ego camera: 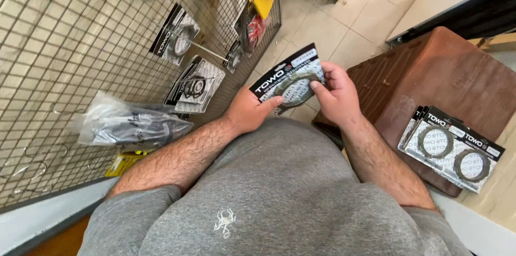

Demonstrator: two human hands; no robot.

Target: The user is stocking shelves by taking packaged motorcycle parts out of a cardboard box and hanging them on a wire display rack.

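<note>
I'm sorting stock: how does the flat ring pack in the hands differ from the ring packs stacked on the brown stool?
The black-and-white card pack with a dark ring is single, held up between the left hand and right hand; the stacked card packs are several, overlapping, lying flat untouched on the brown stool. Both show the same black header and dark ring.

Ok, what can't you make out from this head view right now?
- Packet held by left hand and right hand: its back face is turned away, and the fingers cover part of the front.
- Stack of packets on the brown box: the count is unclear, since the lower ones are covered.
- Plastic bag on the wire grid: contents blurred by glare.
- Floor below the hands: hidden by the grey shirt.
</note>
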